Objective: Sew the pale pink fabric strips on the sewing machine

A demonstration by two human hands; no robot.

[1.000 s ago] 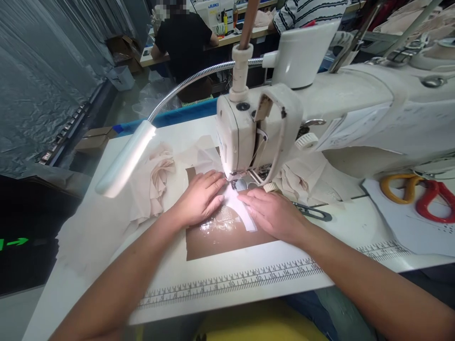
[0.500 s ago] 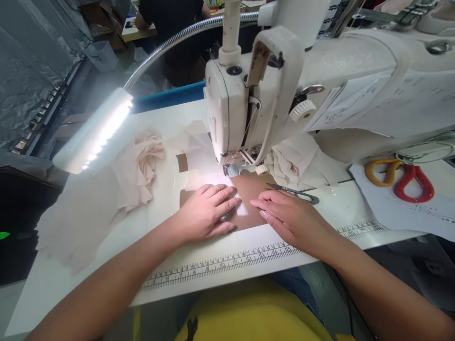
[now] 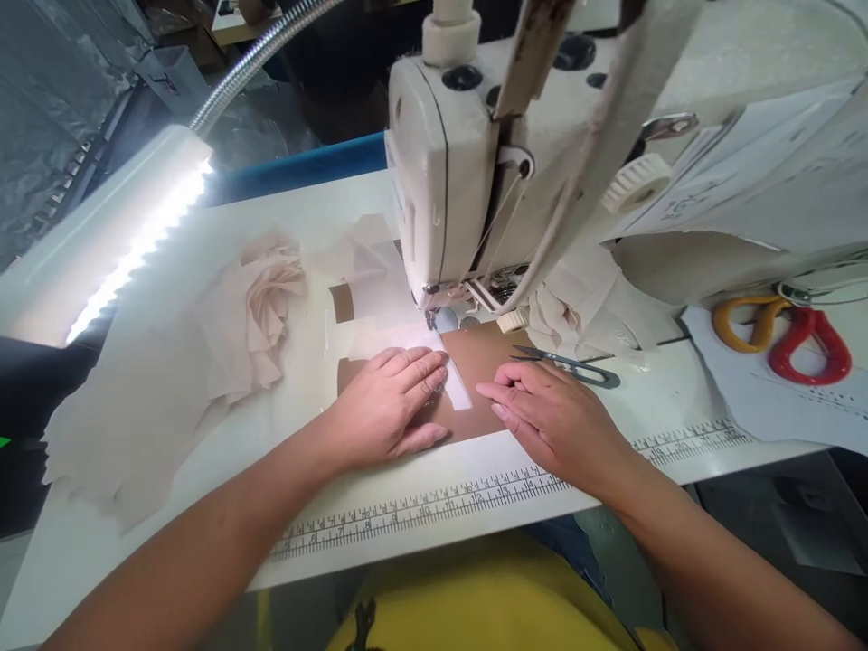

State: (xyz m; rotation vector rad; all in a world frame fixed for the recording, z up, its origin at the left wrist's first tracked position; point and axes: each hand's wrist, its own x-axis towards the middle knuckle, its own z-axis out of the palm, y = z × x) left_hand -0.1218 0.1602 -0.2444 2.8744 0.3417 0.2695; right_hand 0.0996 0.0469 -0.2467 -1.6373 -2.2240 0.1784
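Note:
My left hand (image 3: 393, 402) lies flat, fingers stretched out, over pale fabric (image 3: 380, 336) and a narrow white strip (image 3: 457, 387). Beneath these is a brown sheet (image 3: 478, 357), partly hidden by the hand. My right hand (image 3: 556, 416) rests on the sheet's right part, index finger and thumb stretched forward and its other fingers partly covered; I see nothing held in it. Just behind its knuckles lie grey thread snips (image 3: 576, 366). The sewing machine head (image 3: 440, 181) stands over the work, its presser foot (image 3: 432, 318) close to the strip's far end.
Crumpled beige fabric (image 3: 261, 307) lies at the left, with more fabric (image 3: 576, 303) right of the needle. Red-and-yellow-handled scissors (image 3: 810, 348) sit on paper at the right. A lit lamp (image 3: 128, 226) hangs at the left. A printed ruler (image 3: 434, 511) runs along the table's front edge.
The view has shifted closer, so the machine and lamp look larger. My left fingers lie slightly closer together. My right hand stays at nearly the same spot on the brown sheet.

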